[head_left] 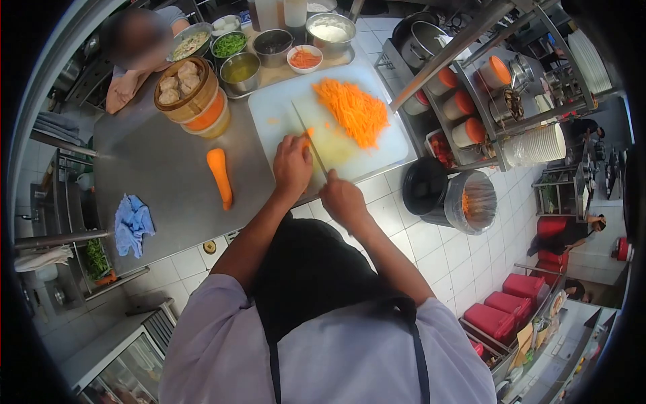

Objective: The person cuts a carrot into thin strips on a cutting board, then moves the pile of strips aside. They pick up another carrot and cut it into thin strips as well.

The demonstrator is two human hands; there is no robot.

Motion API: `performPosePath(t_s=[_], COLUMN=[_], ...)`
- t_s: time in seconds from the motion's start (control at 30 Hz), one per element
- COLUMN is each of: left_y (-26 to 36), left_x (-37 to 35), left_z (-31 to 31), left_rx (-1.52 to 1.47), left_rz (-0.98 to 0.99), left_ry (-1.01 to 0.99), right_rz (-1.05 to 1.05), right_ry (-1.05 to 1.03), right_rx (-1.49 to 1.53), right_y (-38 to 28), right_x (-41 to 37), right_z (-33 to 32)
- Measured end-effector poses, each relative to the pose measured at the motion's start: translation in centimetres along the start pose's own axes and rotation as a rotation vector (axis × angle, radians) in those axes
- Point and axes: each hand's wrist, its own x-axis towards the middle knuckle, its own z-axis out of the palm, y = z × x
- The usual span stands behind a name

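In my right hand (342, 199) is the handle of a kitchen knife (301, 118), its blade slanting away over the white cutting board (266, 108). My left hand (292, 163) lies on the board just left of the blade, fingers curled down on a small piece of carrot (307, 139), mostly hidden by them. A heap of shredded carrot (351, 112) sits at the board's right side. One whole peeled carrot (219, 176) rests on the steel table (165, 182) to the left.
A bamboo steamer (180, 97) with dumplings stands left of the board. Behind it are metal bowls (240, 73) and a small bowl of carrot strips (305, 60). A blue cloth (133, 225) lies at left. A lined bin (471, 203) stands at right. Another person's forearm (124, 91) leans at far left.
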Motion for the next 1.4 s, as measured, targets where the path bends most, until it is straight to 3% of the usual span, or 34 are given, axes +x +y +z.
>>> performPosePath(t_s=[0.17, 0.53, 1.03, 1.2, 1.4], left_y=[0.2, 0.3, 0.1, 0.3, 0.5], left_x=[0.0, 0.1, 0.2, 0.2, 0.1], left_z=[-0.4, -0.5, -0.4, -0.7, -0.6], left_rx=[-0.052, -0.072, -0.072, -0.095, -0.103], left_rz=[-0.032, -0.058, -0.071, -0.068, -0.060], left_ry=[-0.001, 0.009, -0.013, -0.016, 0.011], right_rz=[-0.072, 0.052, 0.039, -0.026, -0.003], right_ry=[0.079, -0.137, -0.152, -0.031, 0.050], right_rx=[-0.013, 0.022, 0.001, 0.021, 0.054], right_y=[-0.1, -0.9, -1.3, 0.1, -0.1], right_x=[6.4, -1.6, -0.8, 4.3, 4.9], right_z=[2.0, -3.8, -3.8, 0.7, 0.8])
